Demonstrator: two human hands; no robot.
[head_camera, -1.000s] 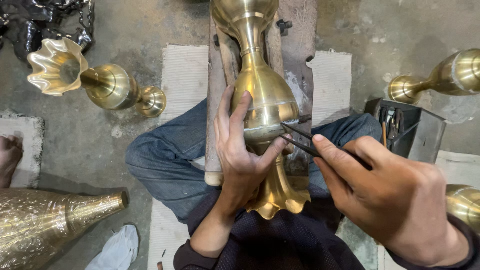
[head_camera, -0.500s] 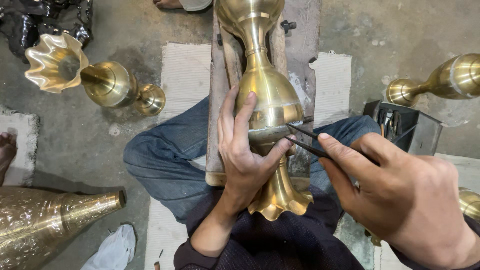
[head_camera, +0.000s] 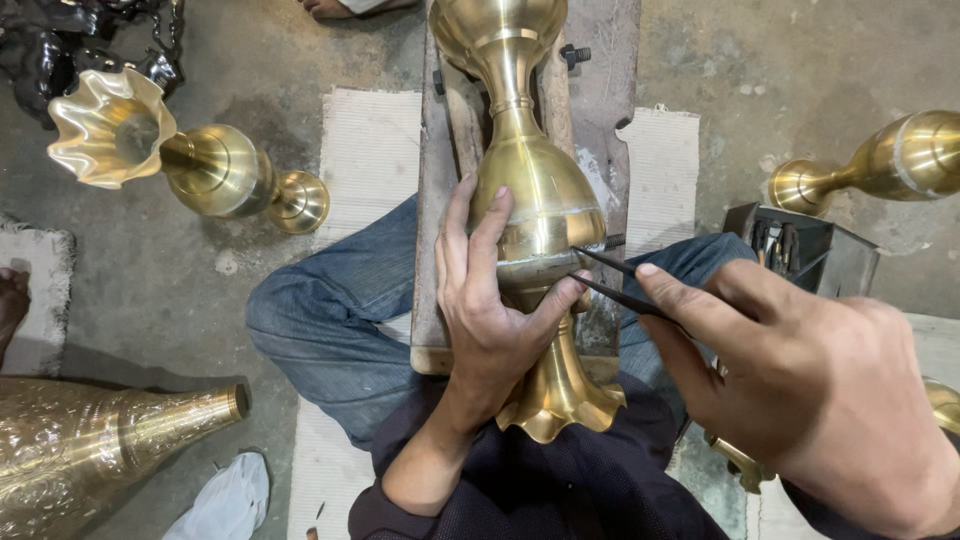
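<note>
A tall brass vase (head_camera: 530, 190) lies lengthwise on a wooden block (head_camera: 600, 80) between my knees, its fluted mouth (head_camera: 560, 405) toward me. My left hand (head_camera: 490, 310) wraps around the vase's narrow waist, fingers spread up over the round belly. My right hand (head_camera: 790, 390) pinches a thin black two-pronged tool (head_camera: 610, 280). The tool's tips touch the belly at a pale scribed band.
A second brass vase (head_camera: 190, 160) with a wavy rim lies on the concrete floor at upper left, and an engraved one (head_camera: 100, 450) at lower left. Another brass piece (head_camera: 880, 165) lies upper right beside a dark tool box (head_camera: 800, 250). Pale mats (head_camera: 370, 150) flank the block.
My left hand has shifted slightly on the vase and the view has dropped a little. The tool's tips stay at the same band on the belly.
</note>
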